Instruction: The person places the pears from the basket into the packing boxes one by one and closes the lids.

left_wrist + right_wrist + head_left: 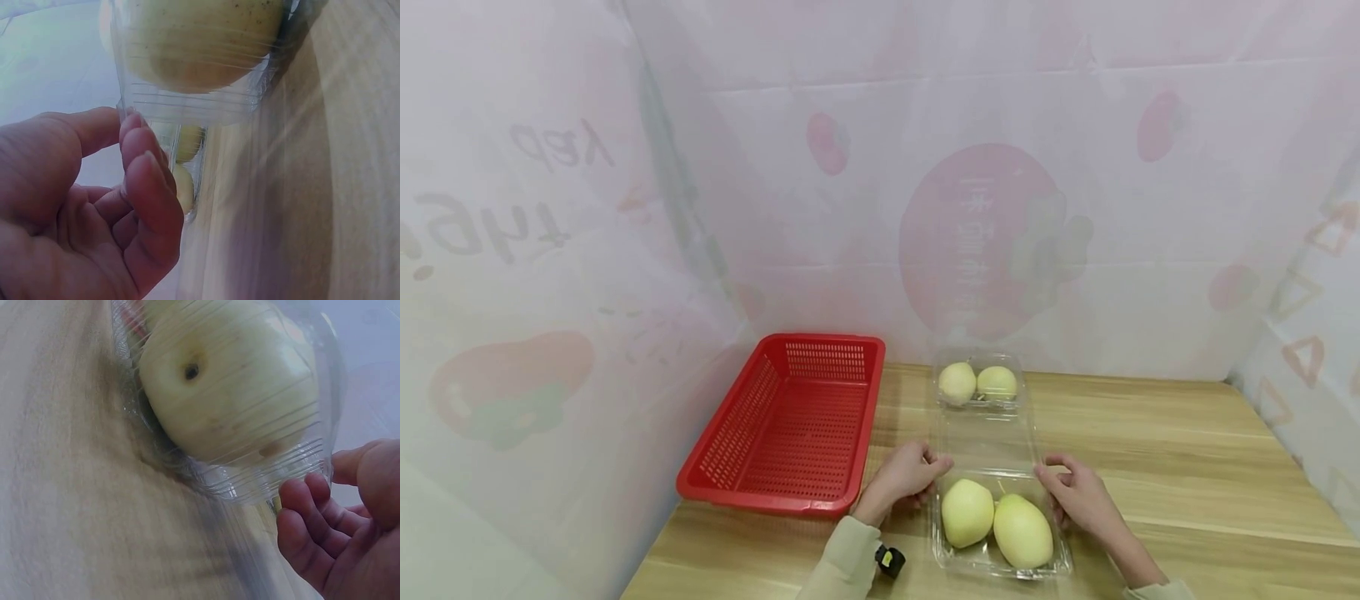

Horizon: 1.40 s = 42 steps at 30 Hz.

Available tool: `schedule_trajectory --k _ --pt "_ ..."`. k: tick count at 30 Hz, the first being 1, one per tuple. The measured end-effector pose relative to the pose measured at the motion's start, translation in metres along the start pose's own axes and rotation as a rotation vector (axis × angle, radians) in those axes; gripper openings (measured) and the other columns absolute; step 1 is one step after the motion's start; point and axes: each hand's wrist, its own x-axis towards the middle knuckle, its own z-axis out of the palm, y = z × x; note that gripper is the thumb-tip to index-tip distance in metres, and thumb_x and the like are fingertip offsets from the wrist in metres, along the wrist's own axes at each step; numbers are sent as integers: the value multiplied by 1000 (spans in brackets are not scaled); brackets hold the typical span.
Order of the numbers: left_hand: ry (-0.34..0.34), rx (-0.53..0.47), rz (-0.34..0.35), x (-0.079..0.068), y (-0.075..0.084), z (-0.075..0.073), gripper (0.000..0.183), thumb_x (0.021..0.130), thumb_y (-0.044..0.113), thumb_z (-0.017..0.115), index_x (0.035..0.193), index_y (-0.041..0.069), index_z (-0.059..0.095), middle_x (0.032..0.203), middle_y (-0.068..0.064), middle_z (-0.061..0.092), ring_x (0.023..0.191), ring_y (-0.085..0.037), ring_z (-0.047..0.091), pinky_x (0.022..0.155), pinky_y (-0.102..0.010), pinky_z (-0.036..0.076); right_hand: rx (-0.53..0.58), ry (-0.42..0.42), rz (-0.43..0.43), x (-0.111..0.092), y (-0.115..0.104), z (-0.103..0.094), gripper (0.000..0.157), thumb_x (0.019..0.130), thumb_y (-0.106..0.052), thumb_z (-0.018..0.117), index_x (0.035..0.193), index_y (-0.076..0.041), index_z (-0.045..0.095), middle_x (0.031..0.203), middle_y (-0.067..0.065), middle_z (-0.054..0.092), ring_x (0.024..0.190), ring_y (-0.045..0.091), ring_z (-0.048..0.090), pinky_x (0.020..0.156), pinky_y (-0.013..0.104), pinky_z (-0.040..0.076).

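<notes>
A clear plastic clamshell container (1000, 568) stands near the front of the table with two yellow-green pears in it, a rounder pear (967, 512) on the left and a longer pear (1022, 532) on the right. Its see-through lid (988, 440) is folded back, away from the body. My left hand (910, 473) pinches the container's left rim near the hinge between thumb and fingertips. At the opposite side, my right hand (1078, 496) pinches the right rim, also by the hinge. The right wrist view shows the ribbed wall around a pear (231, 387).
Behind the lid is another clear container (1017, 357) with two pears (957, 383). To the left lies a red perforated plastic basket (805, 433) with nothing in it. A small black object (890, 561) is beside the left sleeve. Printed cloth walls (820, 208) surround the wooden table (1187, 467).
</notes>
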Motion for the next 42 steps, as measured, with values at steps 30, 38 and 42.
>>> schedule_trajectory --k 30,38,42 --pt "-109 29 -13 1 -3 -2 40 93 37 65 68 6 63 50 -3 61 36 -11 53 40 -32 50 -2 -50 -16 -4 1 -4 33 97 -29 60 105 1 48 57 3 53 42 13 51 40 29 47" --pt "-117 37 -18 -2 0 -3 39 93 39 65 72 7 62 54 -4 63 39 -12 55 42 -32 51 3 -54 -26 -4 0 -5 34 97 -29 61 103 1 47 56 3 53 41 12 50 40 27 46" --pt "-128 28 -18 -5 2 -3 34 93 38 65 78 7 61 57 -6 64 41 -13 56 42 -32 52 -7 -62 -44 -4 1 -5 33 97 -29 61 104 1 47 55 2 52 40 11 50 40 28 46"
